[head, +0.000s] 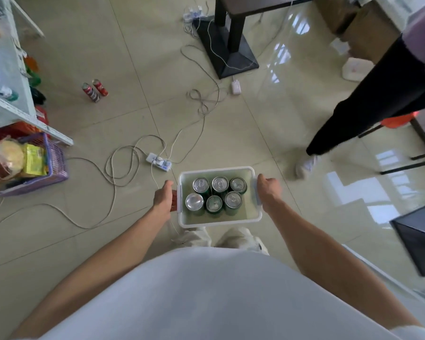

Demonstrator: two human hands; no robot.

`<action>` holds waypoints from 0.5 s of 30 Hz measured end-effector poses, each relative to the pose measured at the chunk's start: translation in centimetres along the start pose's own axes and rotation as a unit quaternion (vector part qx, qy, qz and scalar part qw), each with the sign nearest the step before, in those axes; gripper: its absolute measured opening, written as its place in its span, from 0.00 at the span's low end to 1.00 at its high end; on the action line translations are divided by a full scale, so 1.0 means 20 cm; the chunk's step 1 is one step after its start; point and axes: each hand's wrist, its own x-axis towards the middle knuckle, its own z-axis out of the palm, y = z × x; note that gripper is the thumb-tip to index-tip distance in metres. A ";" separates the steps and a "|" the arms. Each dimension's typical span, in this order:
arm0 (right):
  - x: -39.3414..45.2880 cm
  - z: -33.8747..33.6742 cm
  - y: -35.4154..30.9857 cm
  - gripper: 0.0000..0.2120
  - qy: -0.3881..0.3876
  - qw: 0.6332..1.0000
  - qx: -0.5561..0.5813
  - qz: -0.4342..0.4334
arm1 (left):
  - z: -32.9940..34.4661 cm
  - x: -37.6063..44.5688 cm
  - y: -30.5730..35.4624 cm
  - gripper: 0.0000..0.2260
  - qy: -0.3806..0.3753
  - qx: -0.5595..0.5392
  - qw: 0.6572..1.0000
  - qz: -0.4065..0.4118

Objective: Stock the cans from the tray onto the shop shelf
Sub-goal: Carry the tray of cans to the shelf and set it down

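While both hands' grip clamps the tray [220,223], its cans [214,197] show no readable labels.

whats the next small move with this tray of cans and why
Probably carry the tray forward and to the left, toward the shelf. The left hand and right hand grip its two ends, all six cans are inside, and the shelf stands off to the left. Step over the cables lying on the floor between.
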 end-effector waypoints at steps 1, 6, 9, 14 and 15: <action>0.04 0.01 -0.06 0.17 0.003 1.000 0.000 -0.005 | 0.00 0.04 0.06 0.18 -0.002 -0.002 1.000 -0.001; 0.25 0.06 -0.38 0.18 -0.015 1.000 0.006 -0.006 | 0.02 0.19 0.40 0.18 -0.009 -0.026 1.000 0.003; 0.39 0.09 -0.62 0.19 -0.024 1.000 0.009 -0.011 | 0.05 0.31 0.62 0.16 -0.012 -0.041 0.999 0.018; 0.68 0.14 -0.98 0.20 -0.048 0.998 -0.006 -0.034 | 0.12 0.50 0.93 0.13 0.007 -0.056 0.998 0.023; 0.75 0.14 -1.06 0.20 -0.052 0.998 -0.012 -0.041 | 0.13 0.54 0.99 0.13 0.014 -0.061 0.998 0.021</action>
